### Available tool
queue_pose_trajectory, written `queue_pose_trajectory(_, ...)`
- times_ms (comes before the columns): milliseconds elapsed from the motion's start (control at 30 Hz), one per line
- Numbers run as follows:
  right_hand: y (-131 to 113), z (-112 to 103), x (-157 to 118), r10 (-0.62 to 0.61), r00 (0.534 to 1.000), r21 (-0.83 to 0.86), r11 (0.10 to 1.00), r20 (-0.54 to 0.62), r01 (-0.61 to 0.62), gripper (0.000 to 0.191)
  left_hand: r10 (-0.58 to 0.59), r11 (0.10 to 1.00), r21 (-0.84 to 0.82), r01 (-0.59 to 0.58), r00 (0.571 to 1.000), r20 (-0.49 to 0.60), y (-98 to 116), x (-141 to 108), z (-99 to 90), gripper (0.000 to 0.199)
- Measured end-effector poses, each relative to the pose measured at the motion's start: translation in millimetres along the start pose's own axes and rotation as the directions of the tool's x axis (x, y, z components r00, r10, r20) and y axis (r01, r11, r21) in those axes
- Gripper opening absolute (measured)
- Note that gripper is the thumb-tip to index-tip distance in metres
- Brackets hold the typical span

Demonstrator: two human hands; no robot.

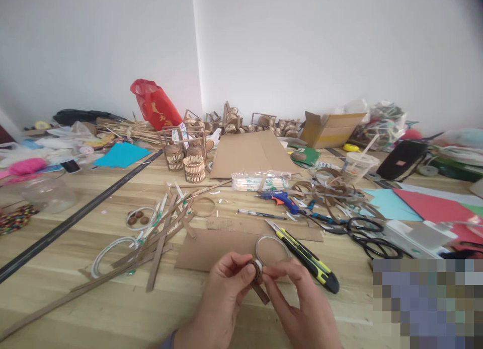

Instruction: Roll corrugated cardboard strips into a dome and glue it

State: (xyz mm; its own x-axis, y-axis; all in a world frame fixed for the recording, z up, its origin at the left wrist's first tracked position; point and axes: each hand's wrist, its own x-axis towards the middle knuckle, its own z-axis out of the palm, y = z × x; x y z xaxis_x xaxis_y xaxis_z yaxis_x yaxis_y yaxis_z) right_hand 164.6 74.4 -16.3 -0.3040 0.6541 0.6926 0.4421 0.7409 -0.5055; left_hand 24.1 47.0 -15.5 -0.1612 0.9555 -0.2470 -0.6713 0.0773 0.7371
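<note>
Near the front edge of the view, my left hand (231, 288) pinches a small brown coiled strip (257, 273) between thumb and fingers. One end of the strip hangs down to the right. My right hand (296, 293) has its thumb and fingertips pressed against the right side of the coil. Just behind both hands lie a cardboard piece (219, 246) and a pale ring (272, 249). A black and yellow box cutter (307, 258) rests beside my right hand.
Brown strips (162, 233) lie to the left. Farther back are a blue glue gun (281, 200), a pen (262, 214), black scissors (377, 238), small woven baskets (194, 168), a cardboard sheet (252, 155) and a plastic cup (358, 166). A clear jar (49, 193) stands at the left.
</note>
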Motion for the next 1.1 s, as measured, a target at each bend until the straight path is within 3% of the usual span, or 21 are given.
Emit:
queue_pose_trajectory(500, -1.8, 0.6, 4.5, -0.022, 1.000, -0.020, 1.000, 0.013, 0.022, 0.009, -0.049, 0.997, -0.060, 0.046, 0.997, -0.058, 0.9, 0.0, 0.6, 0.037)
queue_pose_trajectory(833, 2.8, 0.2, 0.2, 0.009, 0.997, -0.024, 1.000, 0.080, -0.008, 0.010, -0.058, 0.998, -0.029, 0.056, 0.997, -0.053, 0.9, -0.9, -1.2, 0.037)
queue_pose_trajectory(1100, 4.6, 0.2, 1.1, -0.015, 0.998, -0.059, 0.998, 0.060, 0.019, 0.011, -0.068, 0.997, -0.029, 0.067, 0.997, -0.033, 1.7, -0.4, 0.4, 0.037)
